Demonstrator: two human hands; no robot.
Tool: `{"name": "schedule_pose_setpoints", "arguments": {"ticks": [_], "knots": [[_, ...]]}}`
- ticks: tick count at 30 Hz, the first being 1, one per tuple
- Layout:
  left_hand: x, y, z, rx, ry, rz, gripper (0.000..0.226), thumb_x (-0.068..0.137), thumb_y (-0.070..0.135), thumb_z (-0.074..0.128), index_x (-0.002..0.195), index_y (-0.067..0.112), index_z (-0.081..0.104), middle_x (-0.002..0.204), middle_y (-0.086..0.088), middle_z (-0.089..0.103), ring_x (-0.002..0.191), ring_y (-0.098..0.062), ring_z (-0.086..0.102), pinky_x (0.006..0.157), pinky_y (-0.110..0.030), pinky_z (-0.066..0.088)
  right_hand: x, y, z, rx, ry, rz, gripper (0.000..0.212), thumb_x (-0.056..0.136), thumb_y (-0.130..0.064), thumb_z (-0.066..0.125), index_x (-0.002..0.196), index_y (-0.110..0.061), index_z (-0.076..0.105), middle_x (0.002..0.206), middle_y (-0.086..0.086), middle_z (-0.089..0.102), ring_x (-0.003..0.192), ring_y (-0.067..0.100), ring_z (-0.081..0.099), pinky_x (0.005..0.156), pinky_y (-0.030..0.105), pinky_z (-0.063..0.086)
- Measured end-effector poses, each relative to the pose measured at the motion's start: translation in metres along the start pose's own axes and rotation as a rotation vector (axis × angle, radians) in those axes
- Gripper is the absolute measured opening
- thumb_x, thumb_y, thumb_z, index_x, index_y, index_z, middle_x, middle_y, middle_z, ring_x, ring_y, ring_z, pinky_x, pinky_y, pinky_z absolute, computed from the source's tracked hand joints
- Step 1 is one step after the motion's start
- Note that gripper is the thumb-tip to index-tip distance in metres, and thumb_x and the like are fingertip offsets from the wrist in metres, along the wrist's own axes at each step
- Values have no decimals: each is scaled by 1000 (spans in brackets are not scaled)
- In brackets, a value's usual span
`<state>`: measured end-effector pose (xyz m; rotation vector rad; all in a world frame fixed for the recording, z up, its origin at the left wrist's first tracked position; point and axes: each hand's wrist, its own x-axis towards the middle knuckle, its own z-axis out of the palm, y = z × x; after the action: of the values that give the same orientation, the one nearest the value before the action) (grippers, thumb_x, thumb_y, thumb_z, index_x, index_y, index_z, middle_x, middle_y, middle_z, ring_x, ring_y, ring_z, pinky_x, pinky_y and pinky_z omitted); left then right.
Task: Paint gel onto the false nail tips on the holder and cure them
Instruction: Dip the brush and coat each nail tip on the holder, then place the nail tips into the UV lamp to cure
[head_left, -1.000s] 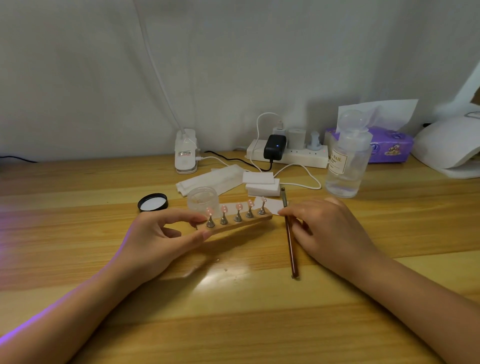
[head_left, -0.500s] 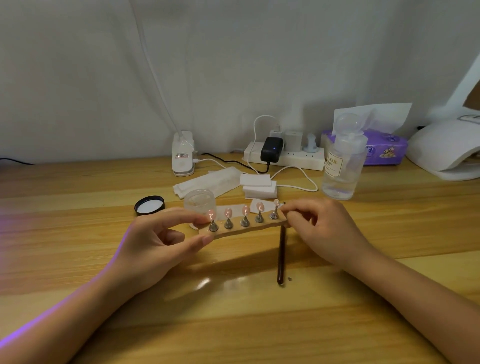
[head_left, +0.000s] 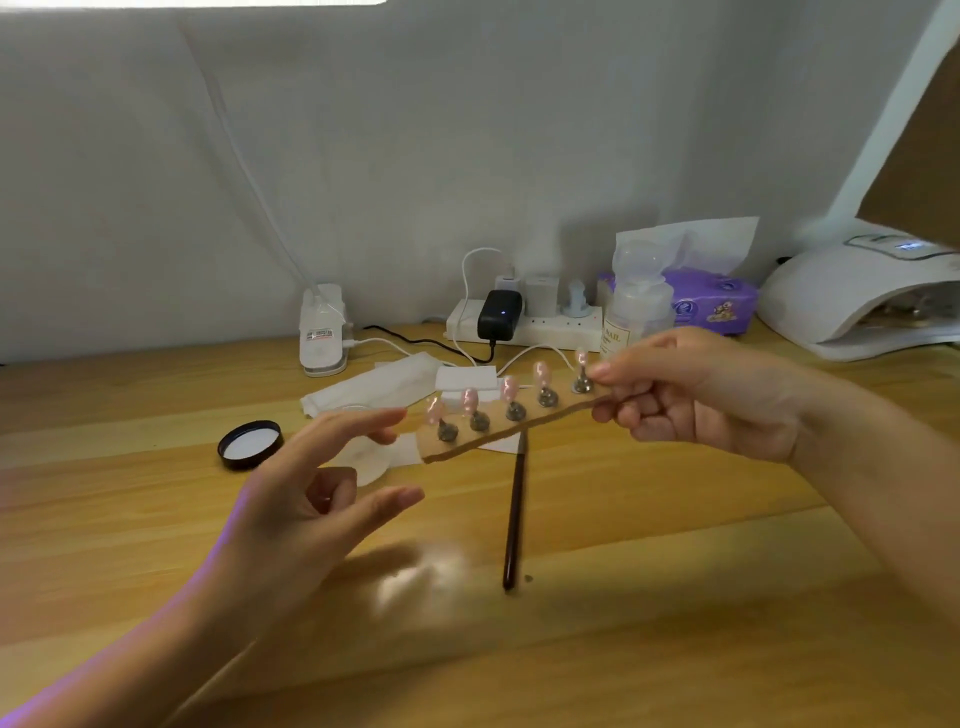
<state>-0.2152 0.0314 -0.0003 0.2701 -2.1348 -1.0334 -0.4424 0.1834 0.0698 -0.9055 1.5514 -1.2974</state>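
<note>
The right hand (head_left: 696, 395) pinches one end of the holder (head_left: 498, 436); the left hand (head_left: 311, 499) is spread wide, holding nothing. It tilts, so wet nail tips (head_left: 509, 388) could smear or drop.

One legible marking is found: the word "NAIL" is printed in dark capitals on a pale label on the clear pump bottle (head_left: 638, 312), which is seen just behind the fingers of the right hand (head_left: 696, 395). Further lines on that label are too small to be read. A white label with red and dark print is carried on the white device (head_left: 323, 332) located beyond the left hand (head_left: 311, 499); its text is not resolved. Printed figures are borne by the purple tissue pack (head_left: 714, 304) behind the right hand; no wording is resolved.
</note>
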Motion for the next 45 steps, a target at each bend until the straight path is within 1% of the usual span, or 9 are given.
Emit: {"name": "schedule_pose_setpoints", "arguments": {"ticks": [7,11,22,30,33,37,39,42,45], "knots": [[5,9,19,436,-231,-95,33,63,67,40,76,42,57,86,33,55,68,4,49,59,-9,40,-36,-10,-55,260,399,-144,16,66,-20,59,55,-12,68,51,0,62,37,1,49,37,11,44],[23,20,40,637,-293,-129,7,81,54,45,77,48,45,79,26,53,80,8,48,59,-11,43,-55,-3,-89,426,603,-225,25,90,-16,49,68,-9,60,52,-2,62,39,0,50,41,9,45],[50,41,124,507,-350,170,12,90,42,45,101,43,51,84,29,42,79,8,45,59,-9,36,-70,47,-139,708,1215,-383,16,93,-16,47,77,-16,49,71,-7,52,52,-1,51,57,8,47],[36,35,142,484,-453,263,21,93,44,38,112,42,47,100,28,42,94,4,43,73,-9,33,-59,63,-182,694,1280,-174,9,93,-13,50,85,-10,51,77,-2,55,66,2,55,46,11,47],[37,36,148,499,-465,279,24,94,44,35,117,42,41,110,24,41,101,1,38,76,-11,32,-51,64,-194,680,1264,-83,10,93,-12,52,101,-7,51,79,0,55,69,4,57,50,18,50],[36,33,154,570,-475,340,41,90,53,13,126,44,31,117,25,35,106,4,35,88,-14,31,-38,59,-206,655,1244,9,6,94,-10,49,90,-6,51,77,3,51,67,6,53,61,25,55],[36,36,154,624,-472,325,54,82,54,5,124,42,35,113,24,39,101,4,39,84,-12,35,-31,57,-213,670,1243,35,3,95,-8,47,95,-6,50,76,3,49,66,6,51,66,27,57],[38,37,155,622,-500,301,36,81,42,33,97,34,64,83,21,56,67,1,54,54,-12,45,-22,51,-219,685,1256,55,6,95,-5,46,100,-7,48,75,4,47,65,8,49,79,32,55],[38,30,158,600,-456,371,32,76,39,40,87,30,69,73,19,58,56,-1,53,46,-12,44,-15,48,-223,715,1231,78,6,95,-5,44,94,-6,50,75,4,46,64,8,47,81,29,52]]}}
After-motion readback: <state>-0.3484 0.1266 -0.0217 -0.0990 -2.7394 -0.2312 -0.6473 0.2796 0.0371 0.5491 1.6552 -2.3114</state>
